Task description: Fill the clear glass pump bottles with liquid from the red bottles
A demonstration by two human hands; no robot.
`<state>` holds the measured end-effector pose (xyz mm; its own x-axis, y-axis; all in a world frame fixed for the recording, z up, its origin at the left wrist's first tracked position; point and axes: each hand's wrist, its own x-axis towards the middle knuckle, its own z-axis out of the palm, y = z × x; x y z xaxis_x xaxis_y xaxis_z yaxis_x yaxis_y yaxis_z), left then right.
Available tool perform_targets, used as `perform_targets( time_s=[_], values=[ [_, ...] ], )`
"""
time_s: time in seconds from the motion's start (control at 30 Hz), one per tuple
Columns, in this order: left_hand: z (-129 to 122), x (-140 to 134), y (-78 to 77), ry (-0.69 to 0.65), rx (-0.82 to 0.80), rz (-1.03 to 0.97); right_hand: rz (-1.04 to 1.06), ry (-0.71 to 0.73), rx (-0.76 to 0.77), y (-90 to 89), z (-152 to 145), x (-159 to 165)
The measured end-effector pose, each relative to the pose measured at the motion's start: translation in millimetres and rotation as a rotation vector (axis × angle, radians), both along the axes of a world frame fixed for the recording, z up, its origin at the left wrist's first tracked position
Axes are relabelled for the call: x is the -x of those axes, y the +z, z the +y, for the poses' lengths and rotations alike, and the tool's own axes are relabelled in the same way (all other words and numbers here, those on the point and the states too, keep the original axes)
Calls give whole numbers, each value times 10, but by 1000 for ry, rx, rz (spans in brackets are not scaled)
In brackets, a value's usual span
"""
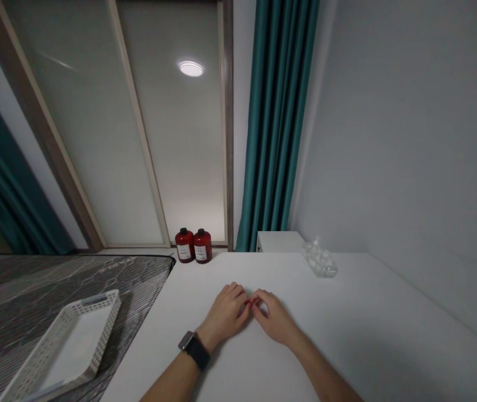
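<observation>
My left hand (229, 311), with a dark watch (194, 349) on the wrist, rests over the middle of the white table (259, 374). Its fingers are curled, the tips brought together toward the right. Meeting it from the other side is my right hand (274, 318), its thumb and forefinger closed in a pinch. The fingertips of both hands touch or nearly touch. A tiny reddish spot shows between them; whether it is a small object or part of a fingertip I cannot tell.
Two red bottles (185, 245) with black caps and white labels stand at the table's far left corner. A clear crumpled plastic bag (320, 260) lies at the far right. Left of the table, a white perforated basket (66, 318) sits on a grey patterned surface (146, 279).
</observation>
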<state>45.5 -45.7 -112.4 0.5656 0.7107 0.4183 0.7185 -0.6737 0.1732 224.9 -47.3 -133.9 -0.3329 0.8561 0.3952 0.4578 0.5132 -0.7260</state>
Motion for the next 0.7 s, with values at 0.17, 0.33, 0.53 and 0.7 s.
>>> perform_targets(
  time_s=[0.17, 0.33, 0.53, 0.7],
  values=[
    [5, 21, -14, -7, 3, -15, 13, -6, 6, 13, -5, -1],
    [12, 37, -14, 9, 20, -39, 7, 6, 0, 3, 1, -5],
    [-4, 29, 9, -19, 21, -21, -13, -3, 2, 19, 1, -13],
    [-11, 35, 11, -43, 19, 19, -41, -10, 1, 18, 0, -16]
  ],
)
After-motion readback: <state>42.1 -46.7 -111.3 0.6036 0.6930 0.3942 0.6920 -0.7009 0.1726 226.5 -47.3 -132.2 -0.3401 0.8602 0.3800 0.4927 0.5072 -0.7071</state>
